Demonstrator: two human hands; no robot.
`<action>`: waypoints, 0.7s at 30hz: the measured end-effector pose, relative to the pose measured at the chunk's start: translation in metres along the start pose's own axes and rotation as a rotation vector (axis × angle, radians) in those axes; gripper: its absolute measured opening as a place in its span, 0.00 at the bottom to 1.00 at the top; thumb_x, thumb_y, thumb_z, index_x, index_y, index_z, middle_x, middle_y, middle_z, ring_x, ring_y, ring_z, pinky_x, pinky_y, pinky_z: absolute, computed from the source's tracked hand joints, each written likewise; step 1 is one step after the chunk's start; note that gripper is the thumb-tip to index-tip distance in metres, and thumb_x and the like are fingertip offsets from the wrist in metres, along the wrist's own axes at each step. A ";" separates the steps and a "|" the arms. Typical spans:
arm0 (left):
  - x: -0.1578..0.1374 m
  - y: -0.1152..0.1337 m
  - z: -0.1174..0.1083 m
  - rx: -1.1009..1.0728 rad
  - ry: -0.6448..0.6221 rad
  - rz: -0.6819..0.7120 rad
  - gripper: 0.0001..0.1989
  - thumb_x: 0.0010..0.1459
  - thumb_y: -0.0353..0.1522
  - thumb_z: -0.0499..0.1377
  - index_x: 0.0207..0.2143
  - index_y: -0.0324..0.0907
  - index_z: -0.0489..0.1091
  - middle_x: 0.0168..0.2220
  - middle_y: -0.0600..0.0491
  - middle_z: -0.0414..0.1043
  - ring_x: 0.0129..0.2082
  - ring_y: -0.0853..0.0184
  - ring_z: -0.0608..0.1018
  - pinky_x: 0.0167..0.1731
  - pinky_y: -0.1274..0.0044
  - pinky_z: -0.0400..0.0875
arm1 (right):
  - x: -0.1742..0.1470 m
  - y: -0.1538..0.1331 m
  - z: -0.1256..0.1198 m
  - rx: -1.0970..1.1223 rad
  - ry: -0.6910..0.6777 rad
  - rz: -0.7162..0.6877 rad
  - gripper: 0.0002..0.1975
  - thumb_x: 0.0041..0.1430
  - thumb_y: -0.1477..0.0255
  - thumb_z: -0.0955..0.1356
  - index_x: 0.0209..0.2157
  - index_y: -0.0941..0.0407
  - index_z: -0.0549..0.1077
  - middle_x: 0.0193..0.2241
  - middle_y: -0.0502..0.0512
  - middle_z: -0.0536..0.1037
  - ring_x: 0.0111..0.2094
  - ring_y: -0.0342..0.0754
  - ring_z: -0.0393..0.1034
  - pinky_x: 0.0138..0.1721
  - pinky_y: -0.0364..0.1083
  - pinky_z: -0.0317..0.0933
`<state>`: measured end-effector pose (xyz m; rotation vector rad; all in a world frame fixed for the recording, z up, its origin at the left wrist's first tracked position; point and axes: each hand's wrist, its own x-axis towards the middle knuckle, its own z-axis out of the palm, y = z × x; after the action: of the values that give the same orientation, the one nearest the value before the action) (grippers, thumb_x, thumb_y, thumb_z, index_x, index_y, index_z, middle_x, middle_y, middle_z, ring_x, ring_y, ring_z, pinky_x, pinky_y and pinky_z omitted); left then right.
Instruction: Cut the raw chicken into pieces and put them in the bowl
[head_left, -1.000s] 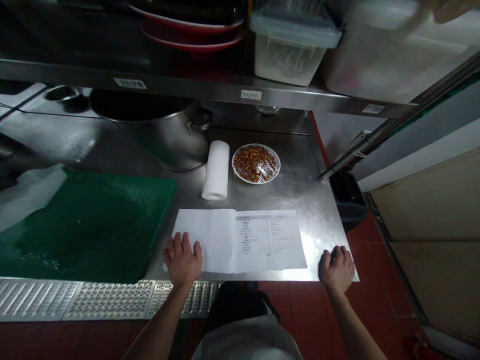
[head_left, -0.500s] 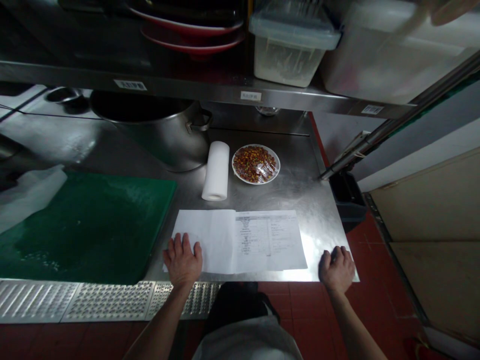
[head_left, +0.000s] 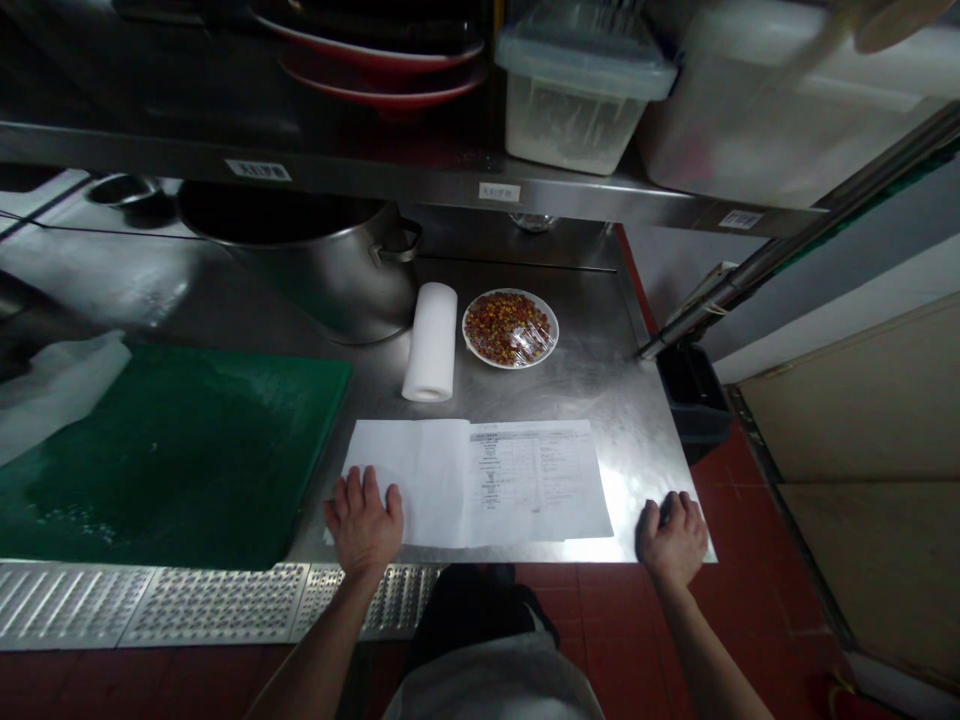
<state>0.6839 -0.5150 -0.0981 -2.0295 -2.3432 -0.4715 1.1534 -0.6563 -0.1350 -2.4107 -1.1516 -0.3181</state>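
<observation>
My left hand lies flat on the blank left page of an opened paper sheet or booklet, its fingers spread. Small printed text and table lines cover the right page. My right hand rests on the steel tabletop near its front right corner, fingers curled in with nothing seen in them. It is apart from the paper. Behind the paper stand a white roll, like paper towel or plastic bags, and a white plate of small red-brown and yellow pieces under cling film.
A green cutting board with a clear plastic bag lies left. A large steel pot stands behind. Overhead, a steel shelf holds red dishes and a lidded plastic box. A dark bin is right.
Both hands and the objects stay in place. The view has shifted very slightly.
</observation>
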 end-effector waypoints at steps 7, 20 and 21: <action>0.000 0.000 -0.001 -0.013 0.001 0.003 0.31 0.69 0.42 0.46 0.68 0.36 0.56 0.70 0.35 0.55 0.72 0.46 0.50 0.68 0.48 0.44 | 0.000 0.000 -0.001 -0.009 0.009 -0.009 0.34 0.67 0.53 0.57 0.57 0.66 0.71 0.60 0.76 0.69 0.63 0.67 0.59 0.62 0.63 0.51; -0.001 -0.001 0.000 -0.014 0.003 0.009 0.31 0.68 0.41 0.48 0.68 0.36 0.56 0.70 0.34 0.55 0.72 0.45 0.51 0.68 0.47 0.43 | 0.000 0.003 0.001 -0.024 0.022 -0.025 0.34 0.67 0.53 0.57 0.57 0.68 0.71 0.60 0.76 0.70 0.64 0.66 0.59 0.63 0.62 0.51; -0.001 -0.001 0.000 -0.017 0.004 0.010 0.31 0.68 0.41 0.48 0.68 0.36 0.56 0.70 0.34 0.55 0.72 0.45 0.51 0.68 0.47 0.43 | 0.000 0.003 0.001 -0.022 0.025 -0.024 0.34 0.67 0.53 0.57 0.57 0.68 0.71 0.60 0.76 0.70 0.64 0.67 0.60 0.63 0.62 0.51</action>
<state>0.6828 -0.5160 -0.0988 -2.0438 -2.3339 -0.4962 1.1554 -0.6576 -0.1365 -2.4068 -1.1734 -0.3691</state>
